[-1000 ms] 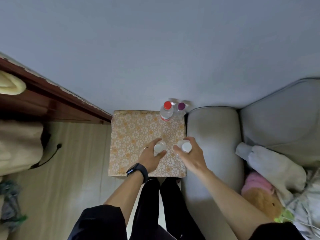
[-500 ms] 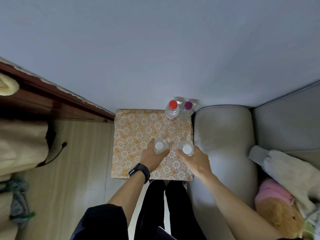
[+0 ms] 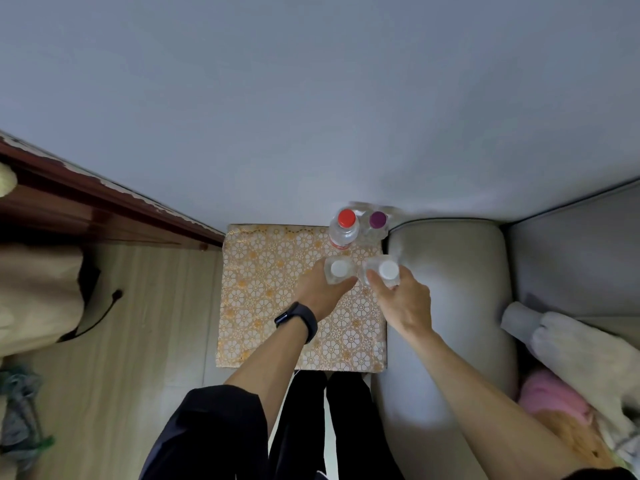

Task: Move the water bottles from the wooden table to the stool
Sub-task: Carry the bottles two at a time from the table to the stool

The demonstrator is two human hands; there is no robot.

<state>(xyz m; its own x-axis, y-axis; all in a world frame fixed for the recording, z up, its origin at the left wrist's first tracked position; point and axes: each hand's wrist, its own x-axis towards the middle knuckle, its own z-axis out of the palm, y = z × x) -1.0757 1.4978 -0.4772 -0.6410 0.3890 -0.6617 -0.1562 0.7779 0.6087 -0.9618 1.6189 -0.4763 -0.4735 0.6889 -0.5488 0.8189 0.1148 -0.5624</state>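
A square stool (image 3: 263,292) with an orange flower-patterned top stands below me against the wall. At its far right corner stand a red-capped bottle (image 3: 344,228) and a purple-capped bottle (image 3: 376,225), both upright. My left hand (image 3: 320,292), with a dark band on the wrist, grips a clear white-capped bottle (image 3: 338,270) over the stool's right half. My right hand (image 3: 401,299) grips a second white-capped bottle (image 3: 387,271) just beside it, near the stool's right edge. Whether these two bottles rest on the stool top is hidden by my hands.
A grey sofa arm (image 3: 446,306) touches the stool's right side, with a white plush toy (image 3: 568,341) and a pink one (image 3: 550,400) on the seat. A dark wooden piece of furniture (image 3: 86,209) and a beige bag (image 3: 34,292) stand left. Wood floor (image 3: 149,341) lies between.
Both hands have carried the white-capped bottles farther back over the stool, closer to the red-capped and purple-capped bottles. The camera has shifted slightly.
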